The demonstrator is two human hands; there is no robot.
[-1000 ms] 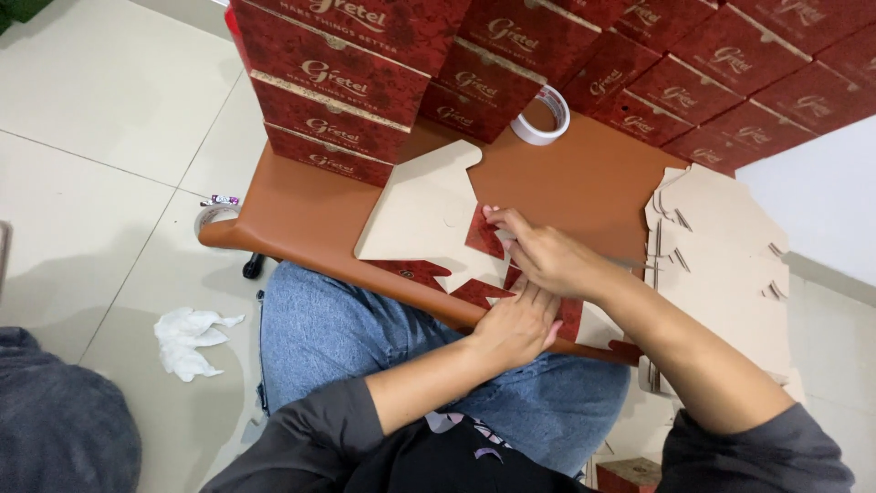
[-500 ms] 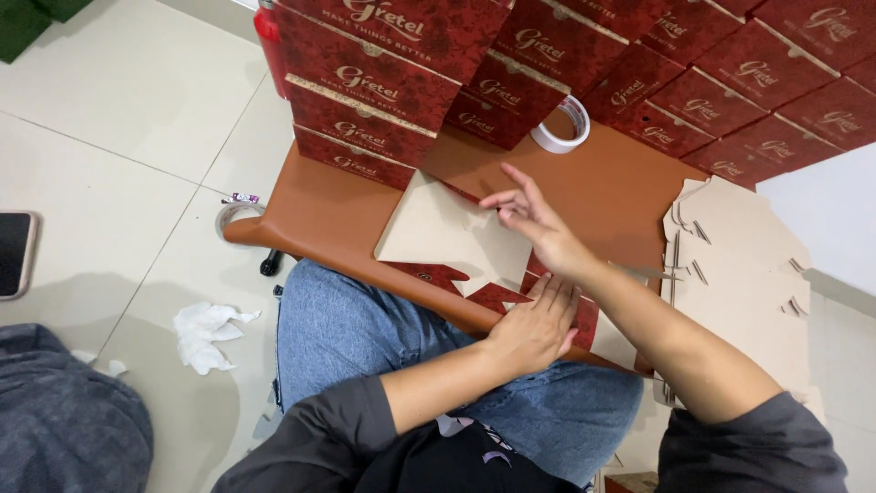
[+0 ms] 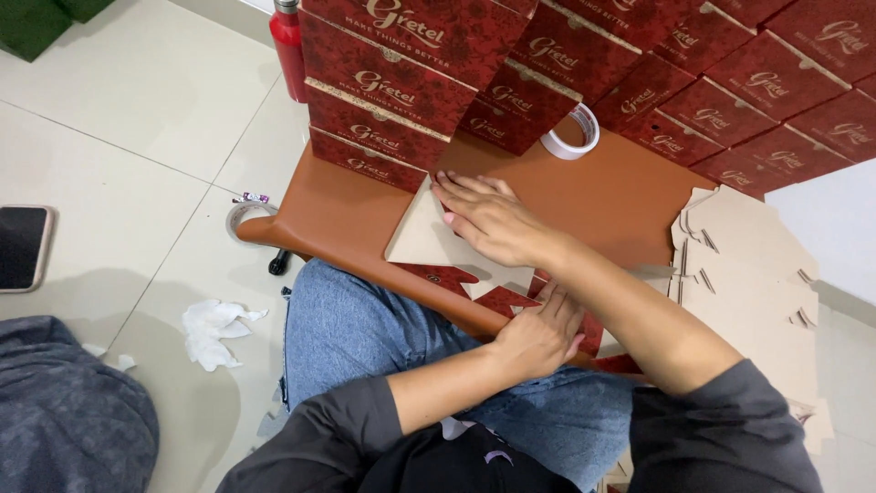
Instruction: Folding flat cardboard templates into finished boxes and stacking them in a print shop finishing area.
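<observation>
We press our right hand point(image 3: 488, 217) flat, fingers spread and together pointing away from us, on the pale inner face of a flat cardboard box blank point(image 3: 422, 239) lying on the brown surface point(image 3: 630, 196); our left hand point(image 3: 540, 333) lies flat too, open palm down on the blank's red printed edge nearer our body. Neither grip pinches anything; both only hold the blank down. Just beyond the right fingertips stands a stack of red boxes point(image 3: 392, 100), and further off to that hand's right a roll of tape point(image 3: 571, 132). To the right of both hands lies a pile of unfolded blanks point(image 3: 748, 283). Left of us, on the floor, lie crumpled tissue point(image 3: 214, 330) and a phone point(image 3: 23, 246)
</observation>
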